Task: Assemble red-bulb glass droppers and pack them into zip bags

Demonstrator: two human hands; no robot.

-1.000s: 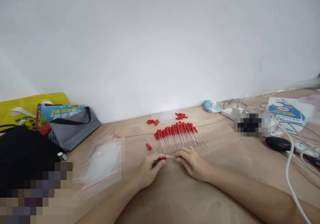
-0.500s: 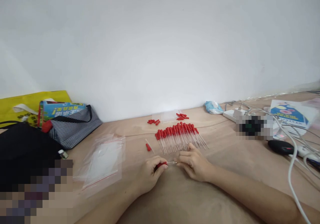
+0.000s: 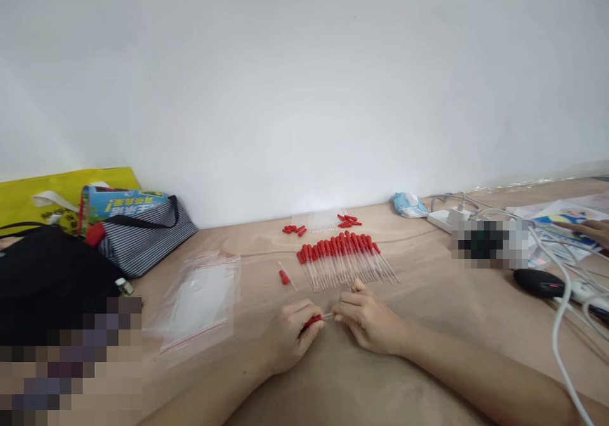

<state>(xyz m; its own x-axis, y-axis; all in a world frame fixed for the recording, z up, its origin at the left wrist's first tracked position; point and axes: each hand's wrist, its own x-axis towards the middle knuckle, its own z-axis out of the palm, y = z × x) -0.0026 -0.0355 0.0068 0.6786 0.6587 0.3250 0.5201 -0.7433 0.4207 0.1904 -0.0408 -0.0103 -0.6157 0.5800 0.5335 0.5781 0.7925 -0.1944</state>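
- w/ our left hand (image 3: 302,332) we grip a red bulb (image 3: 313,322) btwn thumb & curled fingers, prob. wrapped so b/c it's soft & needs steadying.
- w/ our right hand (image 3: 368,319) we pinch a clear tube (image 3: 327,316) at its far end; it runs straight to the bulb's mouth, prob. to keep both in line. can't tell how deep it sits.
- both hands are low over the bench (image 3: 342,385), close together, likely b/c the pcs are short & thin.
- just beyond, we have a row of red-topped droppers (image 3: 340,258), bulbs away from us, tubes our way, prob. side by side for easy counting.
- a loose bulb (image 3: 284,277) & loose tube (image 3: 288,277) lie near our left hand, seemingly paired w/in reach.
- farther back, nr the wall, we see spare bulbs (image 3: 349,221), prob. there to leave us elbow room.
- clear zip bags (image 3: 202,299) lie flat to our left, off the work spot.
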